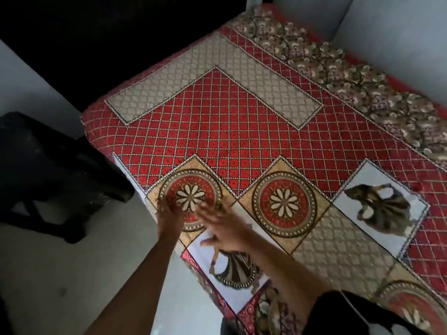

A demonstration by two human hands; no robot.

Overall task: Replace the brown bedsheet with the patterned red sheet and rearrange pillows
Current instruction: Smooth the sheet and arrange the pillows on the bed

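Dim room, grey walls, pale floor (79,274), dark chair-like shape (48,170) at left. Bed (96,122) runs from near the person away to the far corner against the right wall; its long axis goes from lower right to upper left in view. Red sheet (229,122) already covers the whole top, lying flat with few wrinkles. Brown sheet not in view. No pillows visible.

Both hands sit at the near left edge of the bed, over the left floral medallion (191,197). Left hand (167,213) is blurred, fingers pointing forward onto the sheet, looks flat and pressing but can't tell for sure. Right hand (222,226) has fingers spread, palm down, on or just above the sheet, gripping nothing.

Sheet lies straight ahead and to the right of the hands. Left hand is nearer the bed's side edge where the sheet drops to the floor; right hand is nearer the middle. Likely step: smoothing outward along the edge. Pillows still to place.
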